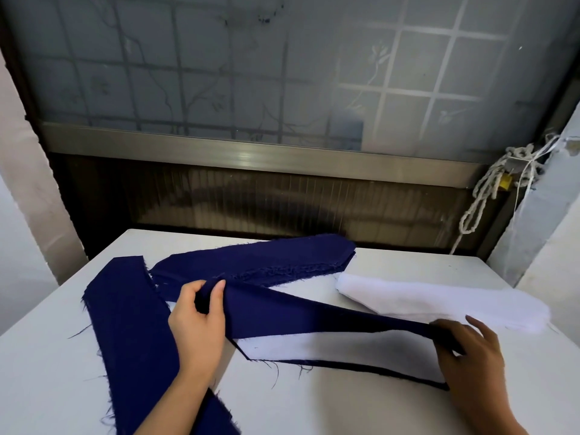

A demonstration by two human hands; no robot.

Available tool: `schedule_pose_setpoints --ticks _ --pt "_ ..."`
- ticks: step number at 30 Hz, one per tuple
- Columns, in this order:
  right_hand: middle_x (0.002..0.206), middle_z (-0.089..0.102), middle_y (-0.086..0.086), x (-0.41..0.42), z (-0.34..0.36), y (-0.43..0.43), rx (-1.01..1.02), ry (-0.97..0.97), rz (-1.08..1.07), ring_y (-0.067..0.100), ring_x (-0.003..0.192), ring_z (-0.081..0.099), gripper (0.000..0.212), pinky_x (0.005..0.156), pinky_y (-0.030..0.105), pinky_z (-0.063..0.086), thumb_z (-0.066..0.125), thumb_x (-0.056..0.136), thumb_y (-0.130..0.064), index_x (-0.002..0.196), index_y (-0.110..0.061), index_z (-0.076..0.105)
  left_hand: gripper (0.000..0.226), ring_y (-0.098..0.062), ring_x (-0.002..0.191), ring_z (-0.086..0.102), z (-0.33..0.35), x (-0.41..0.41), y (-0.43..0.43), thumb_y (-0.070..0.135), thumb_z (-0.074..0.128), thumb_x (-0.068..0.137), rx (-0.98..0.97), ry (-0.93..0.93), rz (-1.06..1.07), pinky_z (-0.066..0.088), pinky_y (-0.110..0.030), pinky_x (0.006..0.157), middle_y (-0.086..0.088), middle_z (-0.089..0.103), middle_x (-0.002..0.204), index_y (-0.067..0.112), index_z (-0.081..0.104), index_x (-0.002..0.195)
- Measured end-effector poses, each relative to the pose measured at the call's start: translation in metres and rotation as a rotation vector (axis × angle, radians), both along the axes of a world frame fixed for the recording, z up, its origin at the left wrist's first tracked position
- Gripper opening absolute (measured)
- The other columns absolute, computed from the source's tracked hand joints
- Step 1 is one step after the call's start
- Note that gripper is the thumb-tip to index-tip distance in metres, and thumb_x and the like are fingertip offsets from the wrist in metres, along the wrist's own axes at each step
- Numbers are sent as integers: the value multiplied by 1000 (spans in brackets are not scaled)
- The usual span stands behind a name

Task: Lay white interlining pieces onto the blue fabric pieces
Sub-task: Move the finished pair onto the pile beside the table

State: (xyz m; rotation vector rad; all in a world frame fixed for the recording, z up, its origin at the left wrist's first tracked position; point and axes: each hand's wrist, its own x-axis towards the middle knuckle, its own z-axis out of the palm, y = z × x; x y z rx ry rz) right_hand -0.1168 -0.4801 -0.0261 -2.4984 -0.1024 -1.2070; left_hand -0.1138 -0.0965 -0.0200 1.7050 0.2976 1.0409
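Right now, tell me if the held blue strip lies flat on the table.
No, the left hand and right hand hold the blue strip by its ends, raised over the white piece.

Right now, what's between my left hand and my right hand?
In the head view, a blue fabric strip stretches from the left hand to the right hand, each gripping one end. Beneath it lies white interlining.

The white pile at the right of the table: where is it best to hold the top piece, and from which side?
Probably the top piece's near right end, pinched at the edge, coming from the front right. The white pile lies flat and long, so only an edge gives the fingers purchase, and that end lies beside the right hand, which holds the blue strip.
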Motion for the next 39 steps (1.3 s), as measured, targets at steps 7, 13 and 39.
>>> schedule_pose_setpoints --ticks 7,13,39 --pt "61 55 -3 -12 6 -6 543 70 70 13 67 48 26 60 17 37 70 86 -10 62 -8 61 18 8 72 58 0 1 2 24 80 82 -38 61 -13 41 -2 68 16 64 77 29 63 80" --pt "57 49 9 -8 5 -11 482 279 -184 22 53 45 39 55 35 33 68 84 -14 55 -5 44 17 4 75 61 -7 5 1 28 77 85 101 212 -49 43 -7 62 19 65 75 33 62 79" --pt "66 48 3 -9 4 -7 210 481 -287 28 59 42 28 56 35 32 65 88 -14 66 -10 48 19 -24 80 67 -8 10 -8 26 73 90 586 520 -17 46 -31 61 -2 73 92 12 72 103"
